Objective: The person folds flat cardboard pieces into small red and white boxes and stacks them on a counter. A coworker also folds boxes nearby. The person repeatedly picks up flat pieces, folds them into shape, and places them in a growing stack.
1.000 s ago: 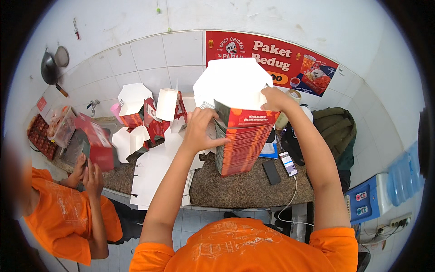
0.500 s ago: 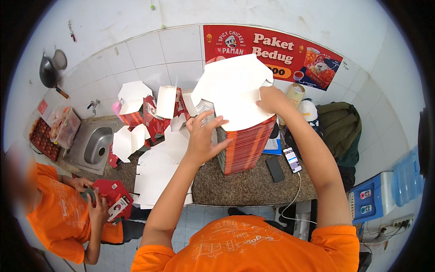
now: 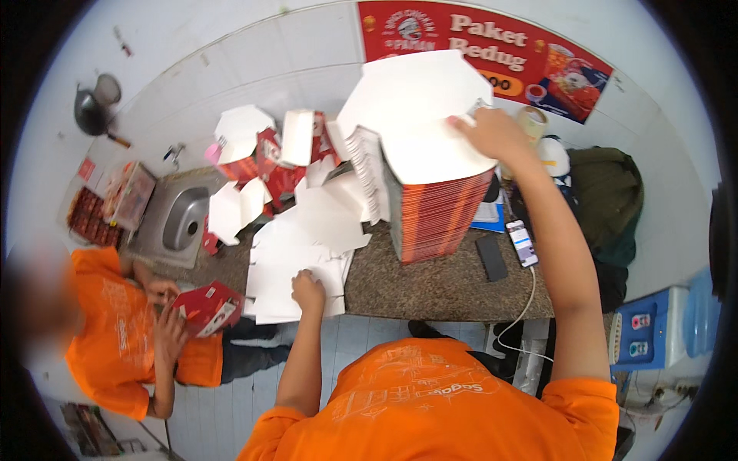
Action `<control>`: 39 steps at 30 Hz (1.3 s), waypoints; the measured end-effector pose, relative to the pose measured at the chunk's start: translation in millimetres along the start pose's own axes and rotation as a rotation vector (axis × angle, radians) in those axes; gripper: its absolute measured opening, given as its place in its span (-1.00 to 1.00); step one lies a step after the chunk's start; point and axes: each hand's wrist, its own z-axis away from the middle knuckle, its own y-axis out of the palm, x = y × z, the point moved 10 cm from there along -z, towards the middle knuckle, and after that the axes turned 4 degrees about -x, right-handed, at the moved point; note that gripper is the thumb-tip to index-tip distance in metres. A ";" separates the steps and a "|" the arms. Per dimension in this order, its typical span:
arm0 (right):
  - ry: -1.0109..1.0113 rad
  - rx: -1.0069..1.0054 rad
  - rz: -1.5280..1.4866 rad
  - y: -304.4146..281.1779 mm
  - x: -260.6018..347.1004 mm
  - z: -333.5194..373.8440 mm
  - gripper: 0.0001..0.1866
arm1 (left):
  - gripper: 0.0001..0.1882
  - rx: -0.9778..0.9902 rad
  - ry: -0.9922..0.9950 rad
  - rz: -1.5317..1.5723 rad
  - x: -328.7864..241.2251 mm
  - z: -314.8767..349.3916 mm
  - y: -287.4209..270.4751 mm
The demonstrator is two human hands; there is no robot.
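Observation:
A tall stack of flat red-and-white cardboard box blanks (image 3: 442,211) stands on the speckled stone counter (image 3: 438,284). My right hand (image 3: 492,132) rests on the top white blank (image 3: 419,107) of that stack, gripping its far edge. My left hand (image 3: 307,290) lies with curled fingers on a low pile of white flat blanks (image 3: 296,265) near the counter's front edge; whether it grips one I cannot tell. Folded red boxes (image 3: 269,157) are heaped behind that pile.
A steel sink (image 3: 178,219) sits at the left. A person in an orange shirt (image 3: 115,338) crouches lower left, holding a red box (image 3: 206,306). Two phones (image 3: 507,250) lie right of the stack, one on a white cable. A green bag (image 3: 607,192) and a water dispenser (image 3: 661,323) stand right.
My left hand has dropped from the top of the tall stack down to the low pile of white blanks. The person at left brought a red box down into both hands.

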 end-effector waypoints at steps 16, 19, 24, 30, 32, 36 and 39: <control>-0.545 -0.117 -0.686 -131.9 168.0 195.9 -0.66 | -0.24 -0.002 -0.018 -0.227 -61.6 37.8 -58.3; -0.554 0.129 -0.735 -80.0 176.3 209.6 -0.67 | -0.34 0.148 0.035 -0.198 -52.9 21.2 -40.0; -0.502 0.533 -0.761 22.4 186.8 252.3 -0.69 | -0.58 0.395 -0.050 0.126 -1.9 -5.2 -21.1; -0.435 0.805 -0.770 121.1 206.4 306.7 -0.67 | -0.74 0.472 -0.358 0.655 27.5 4.6 -11.5; -0.447 0.792 -0.759 136.5 215.5 317.3 -0.66 | -0.64 0.413 -0.265 0.547 26.1 0.9 -9.0; -0.438 0.741 -0.760 166.5 223.1 329.4 -0.68 | -0.39 0.012 0.054 0.113 -37.8 18.6 -34.2; -0.442 0.782 -0.785 192.1 231.0 340.7 -0.69 | -0.50 -0.163 0.150 0.076 -48.1 28.5 -43.4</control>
